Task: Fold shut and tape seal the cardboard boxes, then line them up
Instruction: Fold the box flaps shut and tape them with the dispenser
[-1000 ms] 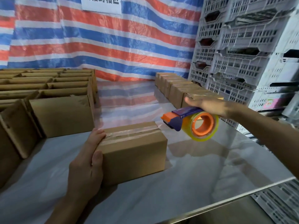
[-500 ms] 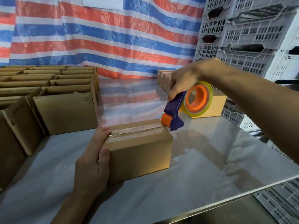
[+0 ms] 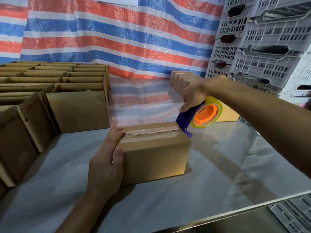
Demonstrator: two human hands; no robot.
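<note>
A closed cardboard box (image 3: pixel 154 157) with clear tape along its top seam sits in the middle of the steel table (image 3: pixel 227 174). My left hand (image 3: pixel 107 158) grips its left end, thumb on the front face and fingers over the top edge. My right hand (image 3: pixel 193 95) holds the purple tape dispenser (image 3: pixel 186 120) with its orange-cored clear roll (image 3: pixel 207 113). The dispenser's nose is pressed against the box's top right edge. A row of sealed boxes (image 3: pixel 181 79) stands at the back right, partly hidden by my right hand.
Several open, unsealed boxes (image 3: pixel 55 91) crowd the left side of the table. Stacked grey plastic crates (image 3: pixel 262 44) rise at the right. A striped tarp (image 3: pixel 117 36) hangs behind. The table's front edge (image 3: pixel 235 209) runs diagonally at lower right.
My right hand brought the dispenser from mid-air down onto the box's right top edge. My left hand stayed on the box's left end.
</note>
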